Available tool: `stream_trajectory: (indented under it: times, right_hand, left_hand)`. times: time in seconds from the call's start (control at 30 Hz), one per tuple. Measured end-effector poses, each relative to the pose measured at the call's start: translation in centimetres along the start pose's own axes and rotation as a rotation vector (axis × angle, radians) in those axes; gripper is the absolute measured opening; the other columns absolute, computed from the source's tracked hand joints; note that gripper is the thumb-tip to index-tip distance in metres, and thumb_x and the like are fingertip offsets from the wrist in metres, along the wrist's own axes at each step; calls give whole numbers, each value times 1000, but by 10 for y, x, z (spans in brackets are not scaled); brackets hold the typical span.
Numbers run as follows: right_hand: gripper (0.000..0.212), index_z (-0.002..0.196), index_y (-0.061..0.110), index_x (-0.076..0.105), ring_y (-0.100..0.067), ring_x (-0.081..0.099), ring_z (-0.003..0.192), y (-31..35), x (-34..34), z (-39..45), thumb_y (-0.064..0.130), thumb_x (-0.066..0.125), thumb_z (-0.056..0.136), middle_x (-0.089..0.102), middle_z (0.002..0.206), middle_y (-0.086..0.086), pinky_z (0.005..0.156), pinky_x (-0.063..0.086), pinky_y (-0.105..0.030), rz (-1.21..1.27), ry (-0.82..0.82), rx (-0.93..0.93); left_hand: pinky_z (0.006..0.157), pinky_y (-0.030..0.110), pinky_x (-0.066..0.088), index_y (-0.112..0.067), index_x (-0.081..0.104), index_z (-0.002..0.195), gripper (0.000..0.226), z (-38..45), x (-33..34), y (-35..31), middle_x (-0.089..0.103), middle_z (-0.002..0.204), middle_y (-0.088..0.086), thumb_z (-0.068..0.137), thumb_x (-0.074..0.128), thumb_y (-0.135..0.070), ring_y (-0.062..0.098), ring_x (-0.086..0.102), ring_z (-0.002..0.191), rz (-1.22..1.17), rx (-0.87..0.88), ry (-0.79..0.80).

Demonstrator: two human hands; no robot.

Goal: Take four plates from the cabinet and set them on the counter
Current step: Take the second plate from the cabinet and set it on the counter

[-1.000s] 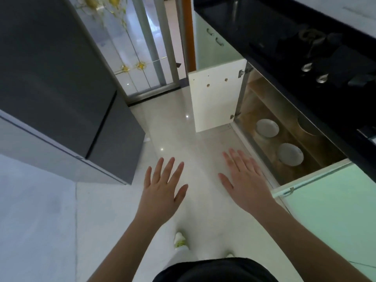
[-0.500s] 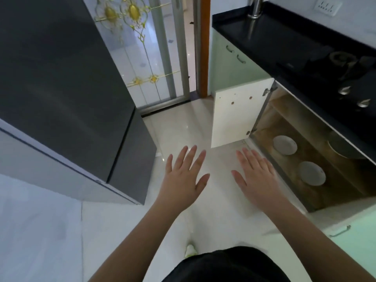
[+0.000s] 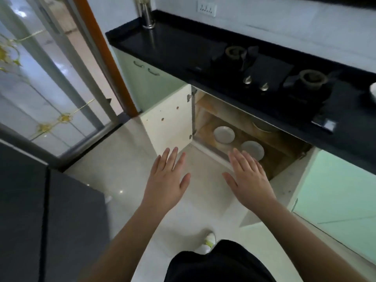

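Note:
The low cabinet (image 3: 205, 117) under the black counter (image 3: 175, 47) stands open, both doors swung out. On its wooden floor lie two pale round plates: one at the left (image 3: 223, 134), one at the right (image 3: 253, 150). A third round dish (image 3: 263, 128) shows partly on the shelf above, under the counter edge. My left hand (image 3: 165, 181) is spread flat over the floor tiles in front of the left door. My right hand (image 3: 249, 180) is also spread, empty, its fingertips overlapping the near edge of the right plate in view.
A gas hob (image 3: 262, 72) with two burners and two knobs fills the counter above the cabinet. A steel container (image 3: 147, 16) stands at the counter's far left. The left door (image 3: 168, 121) and green right door (image 3: 333, 192) jut into the floor space. A dark cabinet (image 3: 50, 220) is at my left.
The view has swung right and up, bringing the counter and hob into sight. Both hands have shifted right toward the open cabinet, still spread and empty.

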State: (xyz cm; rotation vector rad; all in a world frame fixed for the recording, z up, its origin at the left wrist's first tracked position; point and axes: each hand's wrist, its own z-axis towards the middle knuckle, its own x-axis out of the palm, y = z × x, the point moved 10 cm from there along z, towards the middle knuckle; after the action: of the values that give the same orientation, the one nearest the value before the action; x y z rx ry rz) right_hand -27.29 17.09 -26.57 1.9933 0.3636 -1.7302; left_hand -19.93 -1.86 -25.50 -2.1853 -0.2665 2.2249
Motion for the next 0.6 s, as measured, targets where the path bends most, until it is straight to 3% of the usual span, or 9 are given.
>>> stream_trajectory:
  times: [0.13, 0.5, 0.6]
  right_hand:
    - [68, 155, 25, 5, -16, -2, 150, -36, -14, 27, 61, 12, 97, 6, 164, 5, 119, -1, -37, 24, -53, 90]
    - [71, 155, 24, 5, -15, -5, 148, -79, -23, 82, 64, 13, 97, 7, 164, 4, 117, -4, -36, 43, -114, 241]
    - [72, 155, 25, 1, -15, -6, 149, -77, -17, 101, 65, 11, 96, 3, 164, 4, 117, -4, -36, 58, -100, 282]
  left_hand:
    - [117, 39, 10, -21, 21, 154, 63, 54, -10, -30, 28, 159, 6, 99, 17, -52, 27, 18, 148, 54, 139, 3]
    - [118, 35, 8, -15, 10, 155, 70, 143, 10, -56, 26, 160, 5, 99, 21, -54, 22, 17, 149, 13, 296, 40]
    - [119, 37, 12, -12, 14, 155, 70, 172, 21, -54, 28, 159, 7, 99, 22, -53, 23, 19, 148, 22, 347, 50]
